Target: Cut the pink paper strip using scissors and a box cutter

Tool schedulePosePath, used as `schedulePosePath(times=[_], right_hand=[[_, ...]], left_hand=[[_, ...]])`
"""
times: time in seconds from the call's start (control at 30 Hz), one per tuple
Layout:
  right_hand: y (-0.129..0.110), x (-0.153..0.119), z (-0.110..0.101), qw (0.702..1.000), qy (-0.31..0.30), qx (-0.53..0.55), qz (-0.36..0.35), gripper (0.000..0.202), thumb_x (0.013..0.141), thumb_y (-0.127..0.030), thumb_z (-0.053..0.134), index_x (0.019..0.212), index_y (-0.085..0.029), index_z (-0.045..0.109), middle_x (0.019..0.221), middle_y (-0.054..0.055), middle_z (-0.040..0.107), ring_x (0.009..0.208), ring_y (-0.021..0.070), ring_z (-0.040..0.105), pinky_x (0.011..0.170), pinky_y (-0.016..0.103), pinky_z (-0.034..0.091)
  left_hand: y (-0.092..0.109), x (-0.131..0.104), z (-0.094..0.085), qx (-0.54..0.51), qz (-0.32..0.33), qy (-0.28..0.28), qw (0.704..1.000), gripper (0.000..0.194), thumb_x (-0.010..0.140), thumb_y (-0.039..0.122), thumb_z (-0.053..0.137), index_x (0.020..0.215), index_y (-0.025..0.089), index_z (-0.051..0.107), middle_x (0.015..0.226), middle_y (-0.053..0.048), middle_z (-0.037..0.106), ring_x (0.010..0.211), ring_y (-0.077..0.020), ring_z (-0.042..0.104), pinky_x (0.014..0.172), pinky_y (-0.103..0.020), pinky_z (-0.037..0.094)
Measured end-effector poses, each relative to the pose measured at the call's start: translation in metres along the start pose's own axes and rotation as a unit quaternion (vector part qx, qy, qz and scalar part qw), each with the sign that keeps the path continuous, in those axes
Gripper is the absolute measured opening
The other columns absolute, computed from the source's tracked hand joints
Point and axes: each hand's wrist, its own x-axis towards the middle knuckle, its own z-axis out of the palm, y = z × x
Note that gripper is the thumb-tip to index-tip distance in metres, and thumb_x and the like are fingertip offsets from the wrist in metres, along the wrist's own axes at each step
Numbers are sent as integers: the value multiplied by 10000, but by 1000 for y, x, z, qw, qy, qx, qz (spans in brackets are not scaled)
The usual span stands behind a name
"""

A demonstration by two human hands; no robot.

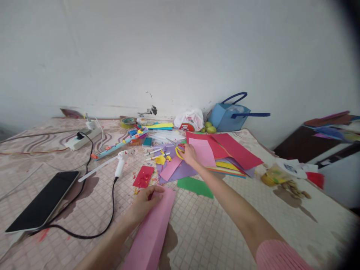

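From my end, I have the left hand [149,200] with its fingers narrow, pinching the far edge of 1 long creased pink sheet [153,232] at the near side of the table [197,228]. The fingers of my right hand [189,154] are at the yellow handles of the scissors [177,150]; I cannot tell how firmly they grip. Lifting at a slant could drag the small pink strip [171,168] or the purple paper [176,177] along. A loose left pinch could let the crease spring open, and a hard one could wrinkle it.
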Motion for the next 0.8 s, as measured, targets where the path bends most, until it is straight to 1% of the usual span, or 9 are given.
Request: schedulePosePath(times=[0.07, 0.13, 0.23, 0.33, 0.43, 0.53, 0.63, 0.73, 0.8], right_hand=[[-5, -2, 2, 1000, 1, 5, -1, 311, 916, -326, 551, 1181, -164, 558, 1192, 89, 582, 1010, 205, 602, 851, 415, 520], [-7, -4, 0, 1000, -1, 8, -6, 308, 916, -323, 550, 1181, -165, 559, 1198, 90, 579, 1017, 206, 599, 856, 417, 518], [1, -4, -13, 1000, -7, 9, -14, 305, 915, -323, 552, 1177, -167, 562, 1209, 90, 575, 1034, 210, 593, 868, 423, 513], [28, -5, -37, 1000, -13, 2, 13, 292, 919, -320, 545, 1168, -169, 568, 1201, 88, 580, 1031, 206, 594, 871, 419, 511], [69, -11, -63, 997, -24, -12, 76, 303, 916, -323, 552, 1169, -158, 564, 1175, 86, 591, 1003, 203, 606, 850, 415, 520], [107, -21, -79, 989, -35, -19, 142, 320, 912, -323, 558, 1185, -156, 555, 1186, 88, 584, 1009, 208, 604, 847, 419, 522], [126, -31, -79, 983, -51, 3, 175, 328, 911, -323, 560, 1192, -155, 550, 1188, 89, 582, 1008, 209, 605, 843, 419, 524], [128, -32, -71, 982, -60, 48, 175, 328, 912, -323, 558, 1194, -156, 548, 1186, 89, 583, 1000, 206, 607, 834, 412, 528], [124, -25, -69, 981, -57, 78, 165, 329, 913, -323, 557, 1197, -156, 546, 1184, 89, 583, 994, 205, 609, 828, 409, 531]], left_hand=[[0, 0, 0, 1, 2, 2, 1000, 412, 689, 476, 623, 933, 147, 670, 947, -75, 666, 823, -202, 573, 722, -285, 425], [0, 0, 0, 2, 3, 3, 1000, 406, 693, 478, 620, 928, 151, 672, 933, -68, 665, 812, -198, 571, 706, -279, 424], [2, -2, 0, 4, 5, 4, 1000, 387, 710, 464, 609, 932, 153, 671, 926, -63, 664, 812, -196, 572, 699, -274, 425], [4, -3, 0, 6, 8, 6, 1000, 369, 726, 445, 600, 942, 154, 671, 930, -63, 666, 826, -204, 577, 703, -278, 427], [3, -3, 0, 7, 11, 6, 1000, 353, 740, 429, 600, 955, 158, 672, 944, -62, 669, 851, -210, 583, 723, -282, 430], [1, -2, 0, 7, 13, 5, 1000, 347, 741, 426, 599, 950, 159, 673, 937, -61, 671, 861, -214, 585, 729, -284, 433], [0, -1, 0, 7, 13, 1, 1000, 362, 741, 441, 598, 957, 159, 671, 912, -55, 673, 846, -209, 589, 721, -282, 436], [-1, -1, 0, 10, 14, -1, 1000, 370, 743, 450, 597, 965, 164, 671, 889, -49, 672, 830, -205, 589, 717, -284, 438], [-2, -1, -1, 12, 17, -1, 1000, 361, 737, 446, 601, 954, 166, 673, 898, -51, 670, 832, -207, 587, 724, -290, 438]])
